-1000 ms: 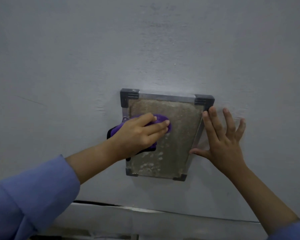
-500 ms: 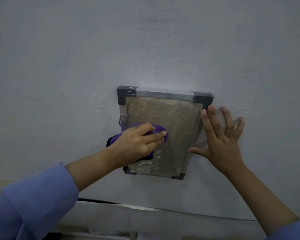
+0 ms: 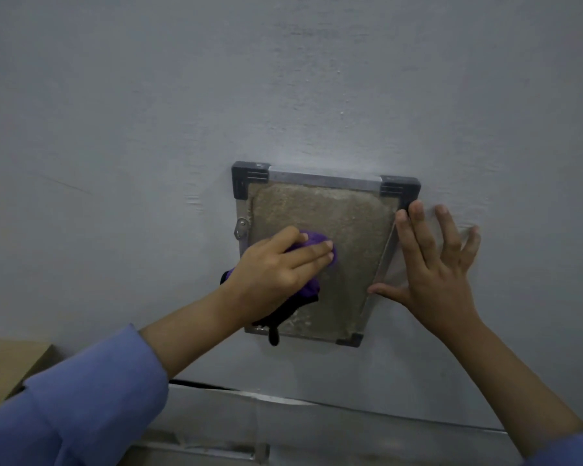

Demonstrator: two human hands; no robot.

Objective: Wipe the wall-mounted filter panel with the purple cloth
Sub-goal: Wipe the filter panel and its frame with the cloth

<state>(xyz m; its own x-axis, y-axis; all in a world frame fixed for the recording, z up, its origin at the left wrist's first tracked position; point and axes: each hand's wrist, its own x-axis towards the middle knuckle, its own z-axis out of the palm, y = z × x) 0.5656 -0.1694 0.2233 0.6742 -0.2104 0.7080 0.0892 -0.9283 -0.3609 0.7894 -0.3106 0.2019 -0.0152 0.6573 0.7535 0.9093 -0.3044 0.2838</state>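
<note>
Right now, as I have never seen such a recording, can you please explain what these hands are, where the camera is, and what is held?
No machine here: these are a person's two bare hands, filmed by one camera worn on the head, looking forward and down. On the grey wall hangs a filter panel with a metal frame and a dusty brown surface. The left hand presses a purple cloth against it. The right hand lies flat, fingers spread, at the panel's right edge, holding nothing.

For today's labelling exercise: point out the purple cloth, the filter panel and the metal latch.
purple cloth (image 3: 312, 237), head view, bunched top fold.
filter panel (image 3: 330, 223), head view, dusty mesh.
metal latch (image 3: 241, 227), head view, tab on left frame.
</note>
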